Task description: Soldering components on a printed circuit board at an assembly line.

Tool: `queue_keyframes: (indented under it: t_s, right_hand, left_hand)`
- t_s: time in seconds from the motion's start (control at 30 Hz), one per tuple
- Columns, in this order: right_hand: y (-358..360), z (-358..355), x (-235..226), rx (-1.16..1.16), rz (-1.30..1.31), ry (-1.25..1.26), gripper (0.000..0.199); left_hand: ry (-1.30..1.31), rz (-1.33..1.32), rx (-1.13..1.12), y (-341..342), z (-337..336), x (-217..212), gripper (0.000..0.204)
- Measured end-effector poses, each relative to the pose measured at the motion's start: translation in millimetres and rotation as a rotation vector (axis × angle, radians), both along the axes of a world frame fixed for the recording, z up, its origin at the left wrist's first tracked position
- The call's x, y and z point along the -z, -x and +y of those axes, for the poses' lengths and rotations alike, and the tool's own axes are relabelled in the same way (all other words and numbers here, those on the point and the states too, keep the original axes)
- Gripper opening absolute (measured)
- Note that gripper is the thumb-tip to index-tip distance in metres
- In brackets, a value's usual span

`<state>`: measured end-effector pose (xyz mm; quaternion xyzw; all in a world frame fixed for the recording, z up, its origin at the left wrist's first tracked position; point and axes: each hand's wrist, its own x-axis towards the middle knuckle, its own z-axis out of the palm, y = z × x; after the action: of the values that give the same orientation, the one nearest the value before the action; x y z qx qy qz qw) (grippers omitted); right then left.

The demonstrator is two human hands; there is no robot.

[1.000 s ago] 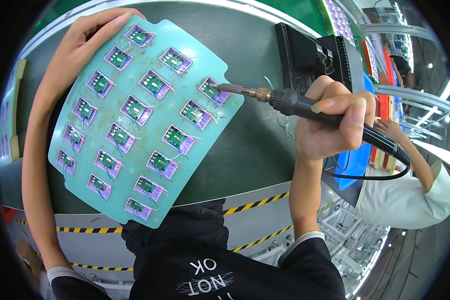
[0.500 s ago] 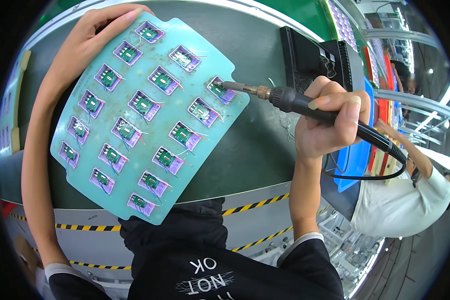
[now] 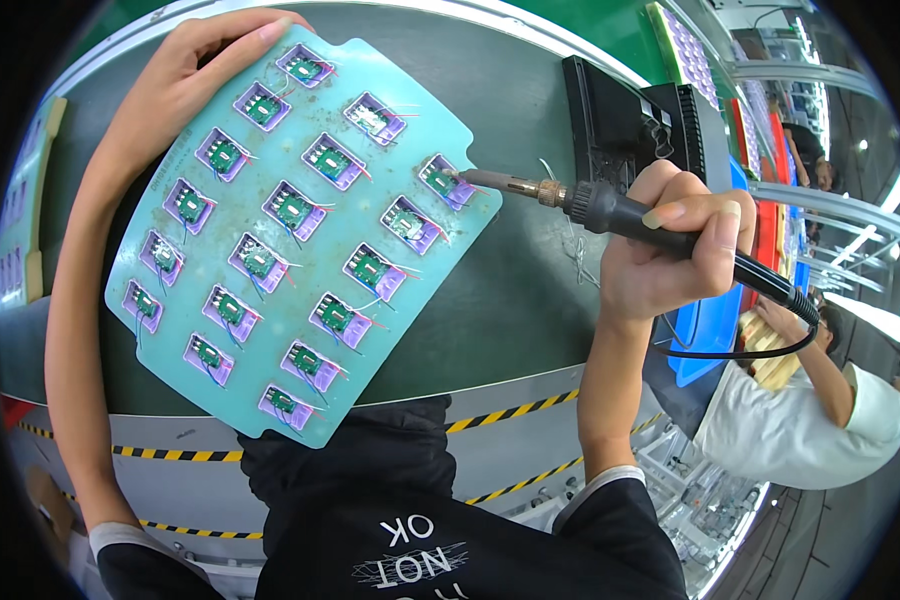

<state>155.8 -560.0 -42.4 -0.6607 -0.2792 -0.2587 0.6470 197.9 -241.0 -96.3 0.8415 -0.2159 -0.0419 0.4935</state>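
A teal tray point(image 3: 255, 200) lies tilted over the near edge of the dark bench. Its pockets hold several purple cases with small green circuit boards point(image 3: 294, 208) and thin wires. My left hand point(image 3: 205, 70) grips the tray's far left corner, thumb along the top, other fingers partly hidden behind the edge. In my right hand point(image 3: 675, 240) is a soldering iron point(image 3: 595, 205), held like a pen. Its tip reaches the board in the case at the tray's right corner point(image 3: 445, 180); whether it touches cannot be made out.
A black box-shaped device point(image 3: 620, 120) stands at the back right, with a blue bin point(image 3: 705, 335) beside it. Loose wire bits point(image 3: 578, 255) lie on the bench point(image 3: 510, 300). Another tray point(image 3: 25, 210) is at far left. A co-worker in white point(image 3: 780, 420) works at right.
The soldering iron and my right hand have shifted slightly right. The tray has moved a little to the right too. The co-worker's arm has moved, and a tan stack now shows by their hands.
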Motion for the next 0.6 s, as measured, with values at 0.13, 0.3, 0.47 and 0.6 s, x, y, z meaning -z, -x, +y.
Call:
queue_keyframes:
  t_s: [0.13, 0.3, 0.47, 0.6]
  right_hand:
    - [1, -1, 2, -0.043, 0.002, 0.048, 0.026]
    - [2, 2, 5, -0.041, 0.005, 0.062, 0.027]
    - [-3, -6, 9, -0.177, -0.04, 0.0, 0.019]
    - [-2, -4, 10, -0.168, -0.043, -0.036, 0.018]
  left_hand:
    - [0.01, -0.012, -0.007, -1, -2, 6, 0.036]
    - [0.01, 0.007, -0.025, 0, -4, 0, 0.036]
    - [0.021, -0.003, -0.038, -1, -6, 2, 0.035]
    - [0.026, 0.02, -0.05, 1, -9, -1, 0.034]
